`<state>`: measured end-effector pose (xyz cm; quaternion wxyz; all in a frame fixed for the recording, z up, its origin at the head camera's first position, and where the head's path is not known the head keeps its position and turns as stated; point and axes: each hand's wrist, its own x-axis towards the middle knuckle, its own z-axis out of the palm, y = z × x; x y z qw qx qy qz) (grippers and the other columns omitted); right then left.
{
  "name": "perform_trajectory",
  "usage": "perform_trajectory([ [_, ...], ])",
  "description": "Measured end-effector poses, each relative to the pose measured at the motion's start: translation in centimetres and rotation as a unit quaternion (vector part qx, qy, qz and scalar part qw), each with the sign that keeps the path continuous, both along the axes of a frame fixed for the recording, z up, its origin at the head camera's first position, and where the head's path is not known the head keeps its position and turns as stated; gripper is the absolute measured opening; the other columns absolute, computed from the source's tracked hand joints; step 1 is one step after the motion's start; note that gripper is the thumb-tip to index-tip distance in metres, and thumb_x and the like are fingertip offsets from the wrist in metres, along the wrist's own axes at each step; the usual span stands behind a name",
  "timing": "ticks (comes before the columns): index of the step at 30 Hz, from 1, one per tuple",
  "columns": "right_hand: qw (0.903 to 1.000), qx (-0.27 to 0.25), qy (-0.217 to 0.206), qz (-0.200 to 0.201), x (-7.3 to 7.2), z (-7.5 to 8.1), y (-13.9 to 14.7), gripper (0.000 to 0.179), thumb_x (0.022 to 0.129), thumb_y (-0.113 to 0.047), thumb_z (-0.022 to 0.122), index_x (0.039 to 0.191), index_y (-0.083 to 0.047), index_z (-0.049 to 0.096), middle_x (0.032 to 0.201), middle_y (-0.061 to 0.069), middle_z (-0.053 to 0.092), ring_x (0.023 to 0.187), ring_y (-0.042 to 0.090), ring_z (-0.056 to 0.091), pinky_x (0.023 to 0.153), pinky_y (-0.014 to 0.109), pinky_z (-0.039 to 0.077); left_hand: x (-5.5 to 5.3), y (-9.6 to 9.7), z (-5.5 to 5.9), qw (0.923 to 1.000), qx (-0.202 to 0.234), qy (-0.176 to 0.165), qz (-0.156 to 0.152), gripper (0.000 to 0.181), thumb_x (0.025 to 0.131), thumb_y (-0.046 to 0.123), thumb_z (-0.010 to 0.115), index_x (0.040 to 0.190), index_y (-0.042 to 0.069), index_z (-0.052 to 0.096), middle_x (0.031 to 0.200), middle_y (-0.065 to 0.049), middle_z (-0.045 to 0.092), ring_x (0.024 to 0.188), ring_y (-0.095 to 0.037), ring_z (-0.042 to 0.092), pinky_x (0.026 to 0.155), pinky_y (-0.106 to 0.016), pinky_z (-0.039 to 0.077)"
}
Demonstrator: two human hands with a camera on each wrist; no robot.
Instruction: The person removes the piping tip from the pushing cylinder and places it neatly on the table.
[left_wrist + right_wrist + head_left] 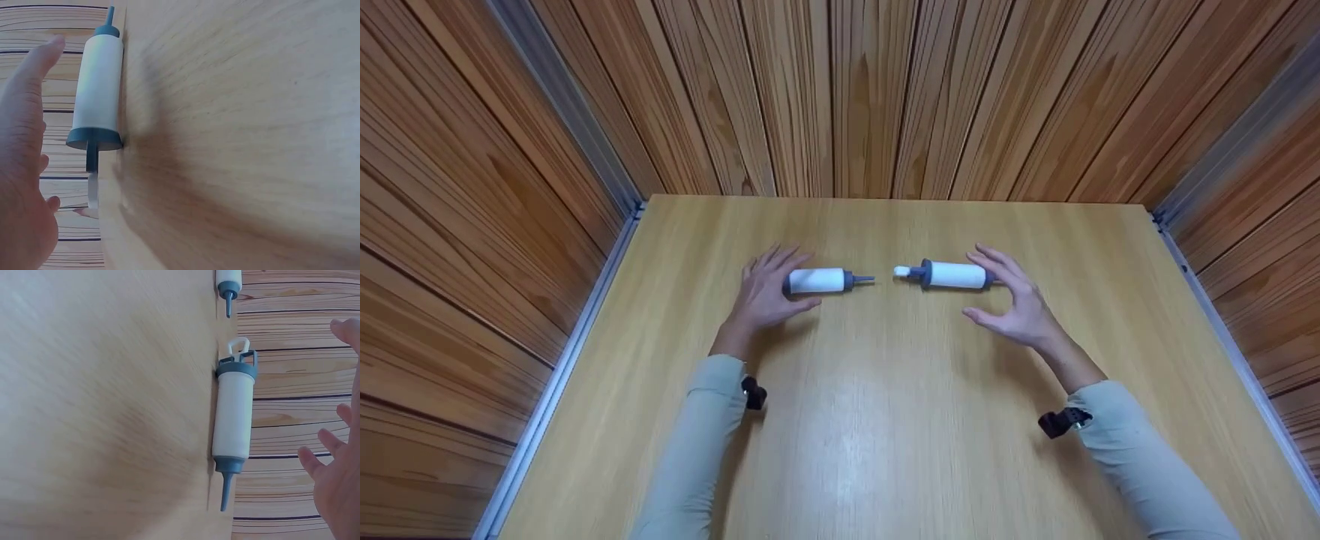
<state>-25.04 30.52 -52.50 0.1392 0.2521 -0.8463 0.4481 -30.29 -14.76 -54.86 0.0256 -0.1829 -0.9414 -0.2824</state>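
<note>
Two syringes with white barrels and blue-grey ends lie end to end on the table. The left syringe (817,280) has its thin nozzle pointing right. Over its plunger end is my left hand (769,291), fingers spread, thumb along the near side. In the left wrist view that syringe (100,84) is beside the hand, its plunger showing below the flange. The right syringe (956,275) has its white plunger handle towards the left one. My right hand (1020,304) arches around its nozzle end, thumb apart from the fingers, gripping nothing. The nozzle is partly covered by the fingers.
The wooden table (855,420) carries both syringes. Wood-plank walls (862,97) enclose it at the back and sides, with grey metal rails (551,375) along the side edges. Dark wrist cameras (1061,422) are strapped over both sleeves.
</note>
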Motion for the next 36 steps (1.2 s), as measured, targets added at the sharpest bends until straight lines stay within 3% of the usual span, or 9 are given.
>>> perform_trajectory([
  [3, 0.9995, -0.029, -0.011, 0.006, 0.1, -0.3, -0.4, 0.085, 0.083, 0.001, 0.092, 0.16, -0.004, 0.06, 0.173, 0.025, 0.05, 0.159, 0.022, 0.051, 0.12, 0.015, 0.041, 0.0, 0.2, -0.2, 1.0, -0.001, -0.009, -0.002, 0.085, 0.094, 0.053, 0.087, 0.168, 0.024, 0.054, 0.182, -0.012, 0.043, 0.174, -0.047, 0.029, 0.136, -0.082, 0.019],
  [6, 0.9986, -0.047, -0.021, 0.015, 0.4, -0.7, -0.8, 0.086, 0.083, 0.004, 0.092, 0.161, -0.003, 0.058, 0.173, 0.026, 0.051, 0.155, 0.0, 0.049, 0.115, 0.014, 0.046, 0.1, 0.3, -0.4, 0.9998, -0.002, -0.02, -0.004, 0.083, 0.095, 0.05, 0.087, 0.167, 0.024, 0.054, 0.182, -0.01, 0.044, 0.173, -0.045, 0.032, 0.137, -0.078, 0.02],
  [9, 0.998, -0.054, -0.022, 0.022, 0.5, -1.0, -1.1, 0.086, 0.083, 0.005, 0.091, 0.162, -0.003, 0.057, 0.171, 0.029, 0.051, 0.154, -0.007, 0.046, 0.116, 0.015, 0.047, 0.2, 0.4, -0.5, 0.9995, 0.0, -0.031, -0.005, 0.082, 0.096, 0.047, 0.088, 0.167, 0.025, 0.054, 0.181, -0.009, 0.046, 0.172, -0.043, 0.033, 0.138, -0.074, 0.021],
  [19, 0.993, -0.103, -0.039, 0.043, 0.5, -1.6, -1.9, 0.084, 0.085, 0.013, 0.086, 0.162, 0.003, 0.054, 0.168, 0.032, 0.051, 0.152, -0.002, 0.052, 0.118, 0.017, 0.05, 0.1, 0.3, -0.7, 0.9986, 0.007, -0.052, -0.001, 0.076, 0.098, 0.04, 0.088, 0.166, 0.026, 0.056, 0.178, -0.008, 0.05, 0.168, -0.041, 0.038, 0.136, -0.069, 0.027],
  [22, 0.9906, -0.119, -0.044, 0.05, 0.5, -1.8, -2.1, 0.084, 0.086, 0.015, 0.084, 0.163, 0.004, 0.052, 0.169, 0.024, 0.055, 0.153, 0.003, 0.055, 0.117, 0.02, 0.053, 0.0, 0.2, -0.8, 0.9983, 0.01, -0.057, -0.001, 0.075, 0.099, 0.038, 0.088, 0.166, 0.027, 0.057, 0.175, -0.008, 0.053, 0.165, -0.04, 0.042, 0.134, -0.067, 0.032],
  [27, 0.9831, -0.156, -0.068, 0.067, 0.8, -1.8, -2.3, 0.085, 0.087, 0.02, 0.08, 0.164, 0.007, 0.048, 0.169, -0.001, 0.06, 0.153, 0.014, 0.061, 0.112, 0.025, 0.059, -0.1, 0.1, -0.9, 0.9979, 0.012, -0.064, -0.001, 0.069, 0.1, 0.034, 0.088, 0.163, 0.029, 0.061, 0.169, -0.009, 0.059, 0.158, -0.038, 0.047, 0.13, -0.062, 0.037],
  [36, 0.9621, -0.222, -0.118, 0.107, 1.0, -1.2, -2.7, 0.083, 0.091, 0.024, 0.072, 0.166, 0.012, 0.038, 0.168, -0.013, 0.056, 0.148, 0.018, 0.067, 0.103, 0.026, 0.066, -0.2, 0.3, -1.4, 0.9976, 0.006, -0.068, 0.01, 0.057, 0.103, 0.024, 0.084, 0.158, 0.025, 0.065, 0.167, -0.009, 0.061, 0.155, -0.037, 0.05, 0.131, -0.06, 0.04],
])
